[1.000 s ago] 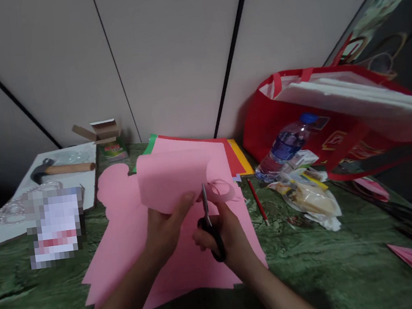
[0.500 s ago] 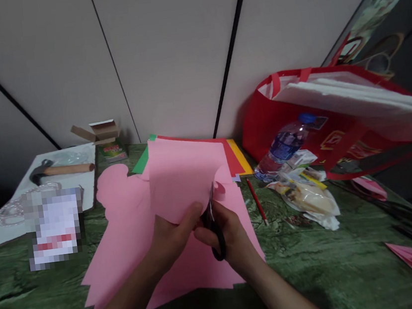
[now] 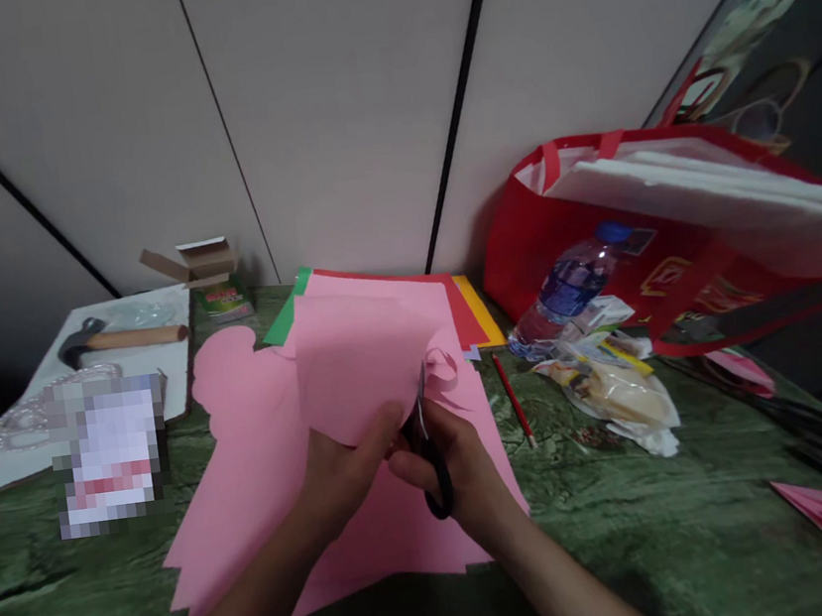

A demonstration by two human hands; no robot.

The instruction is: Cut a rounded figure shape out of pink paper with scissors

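Note:
My left hand pinches the lower edge of a raised sheet of pink paper, thumb on top. Around the black handles of a pair of scissors my right hand is closed. Their blades point up and away, meeting the right edge of the sheet. A curled pink strip hangs beside the blade tips. Under both hands lie larger pink sheets, one with a rounded, wavy outline at its upper left. Part of the scissors is hidden by my fingers.
Right of the paper lie a red pencil, a water bottle, crumpled food wrappers and a red bag. To the left are a hammer, a small open box and a blurred packet. Green, red and yellow sheets lie behind.
The raised sheet's upper edge has dipped, and the cut strip by the blades has grown longer and curls more. Both hands stay nearly in place.

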